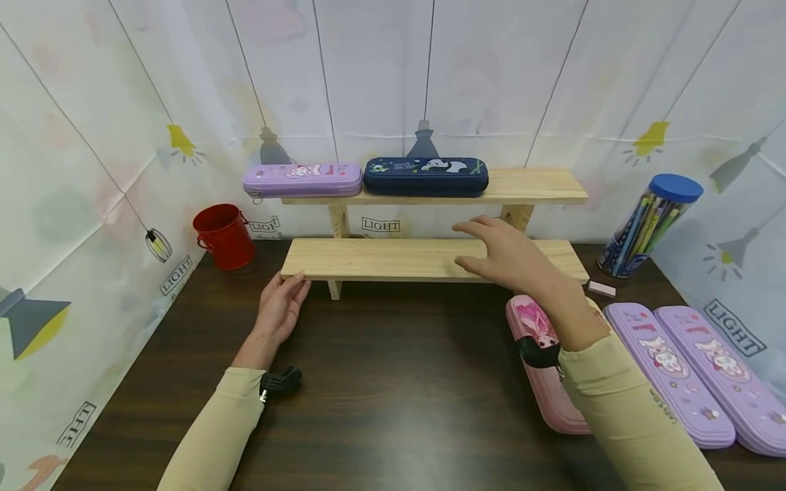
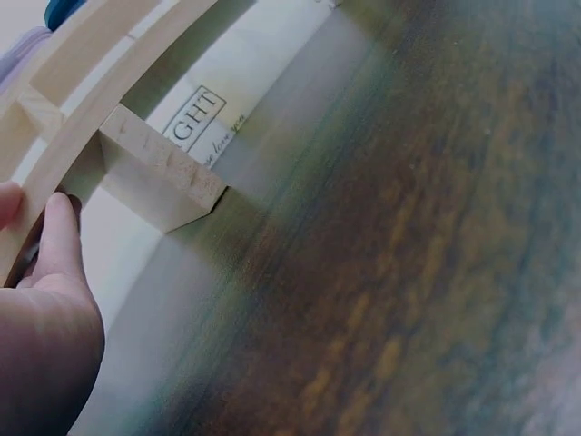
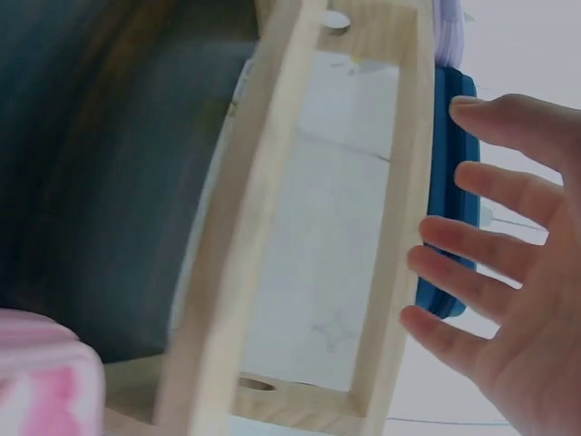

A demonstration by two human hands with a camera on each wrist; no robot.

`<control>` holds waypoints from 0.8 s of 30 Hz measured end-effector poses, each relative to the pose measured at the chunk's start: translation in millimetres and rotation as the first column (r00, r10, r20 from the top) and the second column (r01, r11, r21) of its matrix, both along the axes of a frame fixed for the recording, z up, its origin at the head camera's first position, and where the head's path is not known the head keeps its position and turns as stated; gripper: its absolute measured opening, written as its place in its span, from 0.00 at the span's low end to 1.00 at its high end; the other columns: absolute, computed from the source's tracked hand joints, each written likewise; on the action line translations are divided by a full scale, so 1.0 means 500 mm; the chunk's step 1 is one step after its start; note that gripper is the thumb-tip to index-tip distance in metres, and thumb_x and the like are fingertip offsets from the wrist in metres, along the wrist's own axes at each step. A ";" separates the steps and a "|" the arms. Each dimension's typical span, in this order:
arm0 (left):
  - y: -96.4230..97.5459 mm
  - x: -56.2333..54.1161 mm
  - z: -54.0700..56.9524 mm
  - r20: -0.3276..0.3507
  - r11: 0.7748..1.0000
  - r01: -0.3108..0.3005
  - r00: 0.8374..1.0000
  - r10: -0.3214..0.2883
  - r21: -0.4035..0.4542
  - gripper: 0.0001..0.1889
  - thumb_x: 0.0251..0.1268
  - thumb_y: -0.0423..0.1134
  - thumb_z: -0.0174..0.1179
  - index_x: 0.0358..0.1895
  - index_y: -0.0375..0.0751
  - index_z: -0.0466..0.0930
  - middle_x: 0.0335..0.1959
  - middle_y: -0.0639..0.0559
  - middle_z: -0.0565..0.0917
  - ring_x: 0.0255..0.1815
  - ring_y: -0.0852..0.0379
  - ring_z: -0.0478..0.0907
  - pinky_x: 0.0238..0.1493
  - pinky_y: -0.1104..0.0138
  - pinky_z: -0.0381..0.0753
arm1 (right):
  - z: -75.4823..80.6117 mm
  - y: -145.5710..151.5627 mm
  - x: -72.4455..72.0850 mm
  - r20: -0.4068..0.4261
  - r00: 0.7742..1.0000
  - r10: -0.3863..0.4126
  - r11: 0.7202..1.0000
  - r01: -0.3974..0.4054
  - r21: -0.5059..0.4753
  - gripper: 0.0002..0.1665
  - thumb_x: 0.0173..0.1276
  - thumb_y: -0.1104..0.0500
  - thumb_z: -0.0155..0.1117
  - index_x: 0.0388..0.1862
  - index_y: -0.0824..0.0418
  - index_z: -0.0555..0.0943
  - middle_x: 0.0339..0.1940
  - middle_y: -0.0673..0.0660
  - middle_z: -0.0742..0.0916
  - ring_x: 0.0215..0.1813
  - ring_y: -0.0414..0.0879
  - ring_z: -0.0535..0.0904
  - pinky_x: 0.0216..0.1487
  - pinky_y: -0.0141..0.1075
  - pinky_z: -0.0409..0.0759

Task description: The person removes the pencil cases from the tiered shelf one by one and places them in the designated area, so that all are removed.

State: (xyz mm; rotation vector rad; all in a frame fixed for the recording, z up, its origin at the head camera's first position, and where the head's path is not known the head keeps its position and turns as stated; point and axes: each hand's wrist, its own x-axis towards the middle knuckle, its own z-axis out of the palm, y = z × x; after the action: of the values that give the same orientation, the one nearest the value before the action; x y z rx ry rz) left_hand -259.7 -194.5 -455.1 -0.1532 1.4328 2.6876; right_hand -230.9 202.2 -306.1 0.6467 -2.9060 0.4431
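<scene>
A two-tier wooden shelf (image 1: 393, 259) stands at the back of the dark table. My left hand (image 1: 281, 310) grips the left front corner of its lower board, with fingers (image 2: 62, 236) on both sides of the wood in the left wrist view. My right hand (image 1: 512, 256) is held in front of the shelf's right half, fingers spread and holding nothing. On the upper board lie a purple pencil case (image 1: 303, 181) and a dark blue panda pencil case (image 1: 426, 177), side by side. The purple one juts past the board's left end.
A pink pencil case (image 1: 555, 402) lies partly under my right forearm. Beside it are two purple pencil cases (image 1: 669, 375). A pencil-filled jar (image 1: 645, 225) with a blue lid and a small pale eraser-like block (image 1: 602, 289) sit right; a red bucket (image 1: 225, 235) stands left.
</scene>
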 end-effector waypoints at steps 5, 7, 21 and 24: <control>-0.002 -0.002 0.004 0.022 1.000 -0.003 1.000 0.003 0.013 0.33 0.76 0.32 0.52 0.79 0.47 0.51 0.78 0.47 0.60 0.77 0.57 0.63 0.70 0.71 0.72 | 0.036 -0.018 -0.036 -0.047 0.999 0.007 1.000 -0.006 0.002 0.35 0.66 0.49 0.67 0.70 0.57 0.73 0.70 0.65 0.75 0.70 0.62 0.70 0.70 0.61 0.72; -0.002 -0.002 0.007 0.038 1.000 -0.003 0.999 0.002 0.024 0.33 0.76 0.31 0.51 0.79 0.47 0.52 0.78 0.47 0.60 0.77 0.57 0.62 0.71 0.70 0.71 | 0.050 -0.026 -0.049 -0.079 0.997 0.003 1.000 -0.002 0.015 0.34 0.66 0.49 0.67 0.69 0.57 0.74 0.69 0.64 0.76 0.69 0.62 0.71 0.69 0.60 0.73; -0.007 -0.002 0.014 0.082 1.000 -0.009 0.997 0.008 0.014 0.31 0.75 0.36 0.54 0.78 0.48 0.55 0.73 0.46 0.65 0.74 0.56 0.67 0.68 0.70 0.75 | 0.086 -0.067 -0.154 -0.182 0.982 0.053 0.992 -0.031 0.123 0.33 0.67 0.51 0.65 0.70 0.57 0.72 0.72 0.66 0.72 0.76 0.62 0.61 0.77 0.62 0.60; -0.006 -0.004 0.013 0.064 1.000 -0.002 0.998 0.003 -0.016 0.30 0.76 0.36 0.53 0.77 0.47 0.56 0.72 0.46 0.67 0.73 0.56 0.68 0.69 0.70 0.74 | 0.086 -0.072 -0.176 -0.197 0.980 0.035 0.990 -0.007 0.141 0.35 0.67 0.51 0.63 0.73 0.56 0.70 0.75 0.66 0.69 0.78 0.62 0.58 0.78 0.64 0.55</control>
State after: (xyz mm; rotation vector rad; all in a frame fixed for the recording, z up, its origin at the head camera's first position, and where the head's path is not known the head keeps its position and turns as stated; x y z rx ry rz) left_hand -261.9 -197.7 -448.8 -0.2399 1.4374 2.6477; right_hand -318.8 166.0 -263.1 0.6977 -2.7585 0.1661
